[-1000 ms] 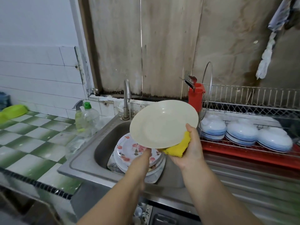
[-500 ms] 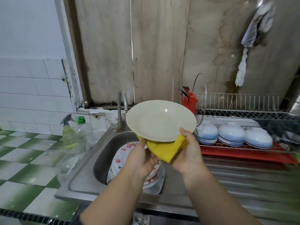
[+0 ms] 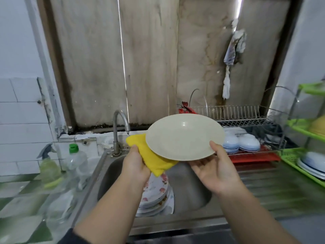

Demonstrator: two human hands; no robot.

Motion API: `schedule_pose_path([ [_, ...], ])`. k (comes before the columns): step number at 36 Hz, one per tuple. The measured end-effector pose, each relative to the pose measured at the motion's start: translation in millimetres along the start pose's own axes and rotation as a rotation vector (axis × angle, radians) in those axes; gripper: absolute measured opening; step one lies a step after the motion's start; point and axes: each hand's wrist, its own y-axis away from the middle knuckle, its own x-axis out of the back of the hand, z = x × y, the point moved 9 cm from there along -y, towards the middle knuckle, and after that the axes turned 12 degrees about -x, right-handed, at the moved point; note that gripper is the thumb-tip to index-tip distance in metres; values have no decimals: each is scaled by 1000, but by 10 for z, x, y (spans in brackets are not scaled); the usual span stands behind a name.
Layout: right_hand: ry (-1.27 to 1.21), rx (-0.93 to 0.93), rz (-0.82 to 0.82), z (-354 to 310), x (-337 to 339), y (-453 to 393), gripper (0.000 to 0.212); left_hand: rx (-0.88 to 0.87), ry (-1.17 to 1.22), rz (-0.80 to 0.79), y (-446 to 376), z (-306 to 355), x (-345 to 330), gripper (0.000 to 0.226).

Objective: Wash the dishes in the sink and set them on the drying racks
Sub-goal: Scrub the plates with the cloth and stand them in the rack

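Observation:
A cream plate (image 3: 182, 136) is held above the steel sink (image 3: 191, 189), tilted toward me. My right hand (image 3: 214, 166) holds its right rim, thumb on top and fingers underneath. My left hand (image 3: 135, 164) grips a yellow sponge cloth (image 3: 151, 155) that lies under the plate's left edge. A stack of flowered plates (image 3: 158, 194) sits in the sink below my left wrist. The metal drying rack (image 3: 244, 118) stands at the back right with white-and-blue bowls (image 3: 241, 143) turned upside down on its red tray (image 3: 255, 157).
The tap (image 3: 117, 131) stands behind the sink. A spray bottle (image 3: 47, 166) and a green-capped clear bottle (image 3: 77, 161) stand on the tiled counter at left. A green plastic rack (image 3: 306, 155) with dishes is at the far right. A rag (image 3: 232, 59) hangs on the wall.
The yellow cloth passed from my right hand to my left. My right hand now holds the plate by its right rim, and the plate has moved right. The view shifted right.

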Motion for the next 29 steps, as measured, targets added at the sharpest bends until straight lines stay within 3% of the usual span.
schedule_pose_path([
  [3, 2, 82, 32, -161, 3, 173, 57, 15, -39, -48, 2, 9, -104, 52],
  [7, 36, 179, 88, -450, 53, 405, 28, 44, -66, -132, 95, 12, -385, 55],
  [12, 71, 261, 129, -828, 73, 599, 28, 60, -176, -164, 182, 2, -698, 43],
  [21, 195, 428, 206, -1654, 19, 793, 18, -138, -413, -218, 2, 105, -1430, 36],
  [29, 366, 470, 214, -2236, -119, 542, 9, -271, -591, -238, -213, 164, -1952, 38],
])
